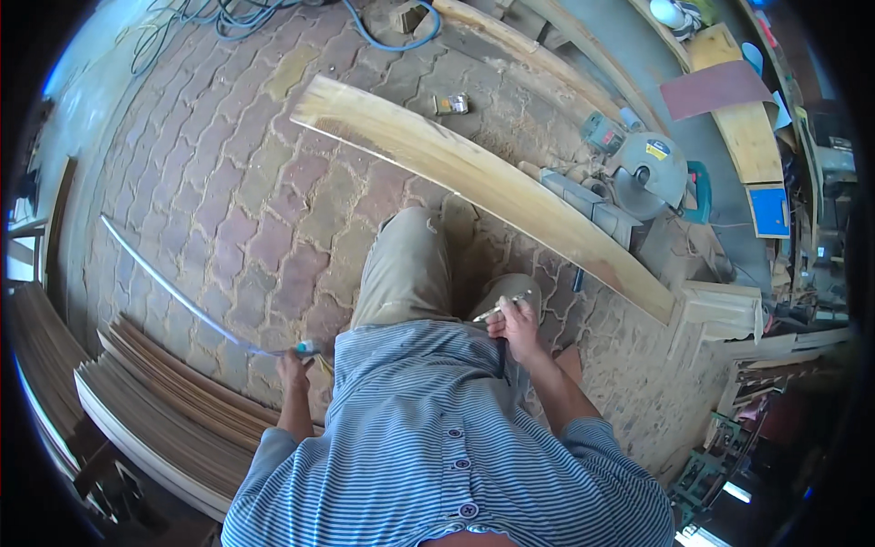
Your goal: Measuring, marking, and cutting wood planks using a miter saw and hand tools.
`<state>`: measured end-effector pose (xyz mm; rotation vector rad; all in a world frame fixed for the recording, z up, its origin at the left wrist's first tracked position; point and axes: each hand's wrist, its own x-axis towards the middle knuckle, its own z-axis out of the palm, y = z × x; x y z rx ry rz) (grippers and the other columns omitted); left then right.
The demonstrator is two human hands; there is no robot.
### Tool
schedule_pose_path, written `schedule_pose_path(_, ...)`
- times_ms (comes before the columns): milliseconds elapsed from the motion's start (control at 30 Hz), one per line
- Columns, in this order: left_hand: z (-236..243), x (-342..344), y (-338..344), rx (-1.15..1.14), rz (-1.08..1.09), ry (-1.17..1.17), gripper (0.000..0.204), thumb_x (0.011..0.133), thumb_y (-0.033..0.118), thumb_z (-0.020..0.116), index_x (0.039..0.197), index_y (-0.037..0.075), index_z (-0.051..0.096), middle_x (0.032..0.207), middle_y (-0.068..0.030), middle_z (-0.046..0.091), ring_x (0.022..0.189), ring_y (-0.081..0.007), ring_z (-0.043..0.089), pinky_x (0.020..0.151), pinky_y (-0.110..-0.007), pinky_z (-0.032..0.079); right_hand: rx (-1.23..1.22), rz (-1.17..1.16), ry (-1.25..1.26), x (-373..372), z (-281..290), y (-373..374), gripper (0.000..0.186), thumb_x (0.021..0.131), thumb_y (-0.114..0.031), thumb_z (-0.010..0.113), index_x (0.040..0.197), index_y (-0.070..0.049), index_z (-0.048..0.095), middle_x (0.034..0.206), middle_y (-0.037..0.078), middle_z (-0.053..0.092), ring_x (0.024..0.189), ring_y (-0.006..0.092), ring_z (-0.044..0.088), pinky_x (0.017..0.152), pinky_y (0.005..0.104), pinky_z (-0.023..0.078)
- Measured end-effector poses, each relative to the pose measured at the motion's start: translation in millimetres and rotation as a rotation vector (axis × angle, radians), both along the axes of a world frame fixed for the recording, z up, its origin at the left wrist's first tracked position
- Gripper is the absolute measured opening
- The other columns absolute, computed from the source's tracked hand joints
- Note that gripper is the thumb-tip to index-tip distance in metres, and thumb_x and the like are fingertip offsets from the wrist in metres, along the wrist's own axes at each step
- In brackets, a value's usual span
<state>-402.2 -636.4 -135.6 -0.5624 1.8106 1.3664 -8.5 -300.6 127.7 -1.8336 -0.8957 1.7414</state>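
Your left hand (292, 366) seems to grip the near end of a long, thin, silvery-blue strip (196, 313), left of the long, pale wooden plank (474, 178). Your right hand (518, 332) pinches a slim, whitish stick (520, 296), plank's near side. Best keep the strip's far end off the plank, avoid kinks, steady the stick.

The thin strip (175, 293) is pale bluish, the plank (483, 185) yellowish, the shirt (392, 428) striped blue and white.
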Motion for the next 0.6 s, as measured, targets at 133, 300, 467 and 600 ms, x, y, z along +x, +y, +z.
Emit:
schedule_pose_path(133,28.1,-85.8,67.3,0.549,0.002,-0.26,0.03,0.103,0.026,0.051,0.121,0.005,0.065,0.123,-0.0099,0.068,0.111,-0.0308,0.066,0.105,-0.066,0.051,0.16,-0.097,-0.092,27.7,1.0,2.5,0.021,0.1,-0.01,0.069,0.097,-0.008,0.048,0.076,0.005,0.063,0.057,0.0104,0.058,0.051,0.0254,0.05)
schedule_pose_path(300,42.9,-121.8,185.5,0.82,0.082,-0.528,0.045,0.095,0.017,0.052,0.136,0.001,0.063,0.135,-0.0181,0.068,0.128,-0.0412,0.062,0.113,-0.07,0.043,0.493,-0.138,-0.467,55.6,21.4,-22.9,0.017,0.103,-0.015,0.066,0.113,-0.001,0.066,0.083,0.011,0.072,0.068,0.0174,0.07,0.064,0.0309,0.057)
schedule_pose_path(467,-8.2,-125.4,259.5,0.682,0.17,-0.472,0.042,0.098,0.01,0.046,0.133,-0.005,0.064,0.131,-0.0228,0.069,0.125,-0.0398,0.065,0.11,-0.056,0.052,0.814,0.073,-0.838,74.7,86.7,-14.6,0.021,0.1,-0.01,0.067,0.119,-0.003,0.071,0.103,0.015,0.075,0.1,0.0297,0.073,0.09,0.0431,0.056)
schedule_pose_path(600,-17.4,-121.6,271.7,0.475,-0.021,-0.607,0.034,0.102,0.018,0.046,0.12,0.003,0.071,0.118,-0.0146,0.075,0.109,-0.0327,0.073,0.095,-0.049,0.062,0.917,0.455,-1.05,105.8,119.9,-25.0,0.028,0.092,-0.011,0.072,0.119,-0.007,0.071,0.118,0.012,0.073,0.125,0.0353,0.063,0.114,0.0564,0.041)
